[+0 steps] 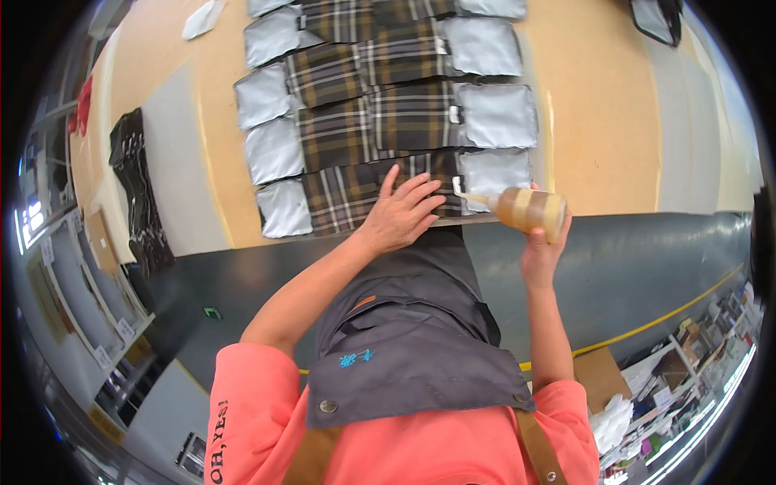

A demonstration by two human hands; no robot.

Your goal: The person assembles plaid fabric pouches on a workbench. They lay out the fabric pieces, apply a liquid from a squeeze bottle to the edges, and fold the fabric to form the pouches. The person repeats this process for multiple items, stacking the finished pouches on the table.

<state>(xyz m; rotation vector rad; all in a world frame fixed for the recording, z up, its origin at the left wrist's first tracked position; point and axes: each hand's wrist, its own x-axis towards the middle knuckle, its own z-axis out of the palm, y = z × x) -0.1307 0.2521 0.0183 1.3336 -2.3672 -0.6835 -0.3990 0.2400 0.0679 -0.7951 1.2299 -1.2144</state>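
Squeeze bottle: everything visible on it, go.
The squeeze bottle looks like translucent plastic, banded brownish and pale yellow, with a pale tapered nozzle. It lies nearly horizontal in the right hand, by the table's near edge, nozzle pointing left toward a small white tag on the nearest plaid piece. Whether the tip touches is unclear.

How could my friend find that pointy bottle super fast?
Find the wide tan tabletop with dark plaid fabric pieces. At its near edge, the person's bare right hand holds a cylindrical amber-and-cream bottle, tilted sideways. Unlike the flat silvery panels nearby, it is round, with a thin pale nozzle pointing left.
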